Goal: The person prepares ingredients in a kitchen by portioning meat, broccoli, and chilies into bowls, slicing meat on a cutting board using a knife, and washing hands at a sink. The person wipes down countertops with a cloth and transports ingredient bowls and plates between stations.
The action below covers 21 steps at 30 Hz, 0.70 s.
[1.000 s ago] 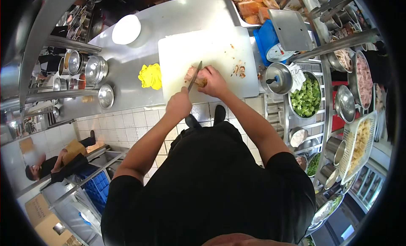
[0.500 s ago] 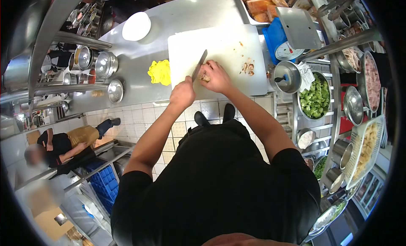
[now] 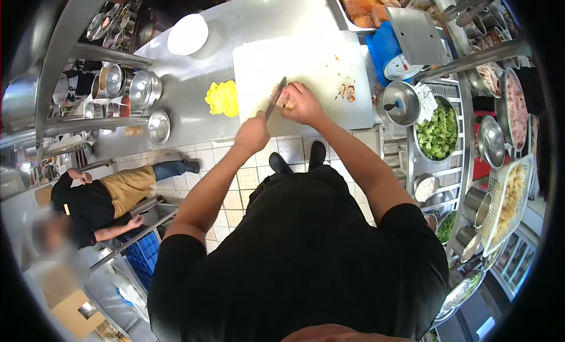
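My left hand [image 3: 252, 133] is wrapped around the handle of a kitchen knife [image 3: 271, 108], its blade pointing away from me over the white cutting board [image 3: 259, 65]. Close against the blade's right side, my right hand [image 3: 303, 104] has its fingers curled over a small brownish piece of meat [image 3: 288, 105], mostly hidden under them. Small brown meat scraps [image 3: 347, 93] lie toward the board's right side. A crumpled yellow cloth [image 3: 222, 98] rests on the steel counter beside the board's left edge.
Beyond the cloth stands a white bowl [image 3: 188, 35]. A blue scale [image 3: 385, 50], a steel pot [image 3: 400, 103] and a bowl of broccoli [image 3: 436, 130] are to the right. A tray of meat [image 3: 360, 11] sits at the back. Another person [image 3: 112, 195] is behind at left.
The knife has drawn slightly back toward me, its tip now lower along the meat. My right hand stays on the meat. The other person has shifted, one arm now reaching out.
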Motion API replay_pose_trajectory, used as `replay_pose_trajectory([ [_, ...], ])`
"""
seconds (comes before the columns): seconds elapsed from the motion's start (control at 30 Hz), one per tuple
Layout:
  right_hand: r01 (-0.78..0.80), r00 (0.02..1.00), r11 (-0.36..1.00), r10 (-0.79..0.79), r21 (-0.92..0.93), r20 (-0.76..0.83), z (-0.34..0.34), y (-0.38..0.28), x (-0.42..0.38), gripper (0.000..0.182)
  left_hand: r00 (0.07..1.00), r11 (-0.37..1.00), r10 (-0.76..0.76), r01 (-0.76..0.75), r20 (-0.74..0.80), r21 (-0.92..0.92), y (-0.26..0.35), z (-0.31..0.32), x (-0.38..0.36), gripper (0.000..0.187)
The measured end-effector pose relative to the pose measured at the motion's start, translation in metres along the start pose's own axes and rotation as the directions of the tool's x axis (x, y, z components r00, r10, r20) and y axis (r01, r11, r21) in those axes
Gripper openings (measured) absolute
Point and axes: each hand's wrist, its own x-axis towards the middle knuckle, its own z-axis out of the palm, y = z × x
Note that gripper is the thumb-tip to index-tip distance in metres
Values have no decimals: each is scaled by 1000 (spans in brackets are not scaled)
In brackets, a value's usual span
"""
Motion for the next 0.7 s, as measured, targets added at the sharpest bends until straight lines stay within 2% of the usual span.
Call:
replay_pose_trajectory([
  [0.07, -6, 1000, 1000, 6, -3, 20, 3, 2, -1, 50, 998, 998, -35, 33, -49, -53, 10, 25, 28, 26],
  [0.1, -9, 1000, 1000, 9, -7, 25, 4, 2, -2, 50, 994, 998, 0, -7, -106, -65, 13, 32, 32, 27],
  [0.23, 40, 999, 998, -41, -42, -32, -6, -2, -9, 53, 993, 997, -8, -1, -120, -76, 11, 12, 18, 26],
  [0.33, -67, 991, 997, 61, -49, -116, -23, -4, -37, 55, 988, 996, -10, -4, -152, -87, 23, 2, -5, 22],
  [0.4, -61, 998, 998, 61, -13, -10, -25, 8, -41, 55, 986, 994, 14, -32, -167, -102, 38, 3, -9, 20],
  [0.53, -68, 994, 997, 66, 24, 93, -29, 13, -35, 52, 998, 999, 40, -42, -55, -33, 53, 9, -22, 19],
  [0.57, -67, 994, 997, 65, 24, 89, -28, 13, -34, 51, 1000, 1000, 3, -3, 31, -8, 59, 0, -33, 27],
  [0.67, -51, 996, 998, 49, 40, 71, -26, 14, -31, 47, 996, 998, -57, 55, 65, 34, 66, -7, -42, 25],
  [0.7, -39, 997, 998, 35, 57, 61, -26, 15, -31, 46, 1000, 1000, -6, 6, 20, 13, 66, 1, -34, 25],
])
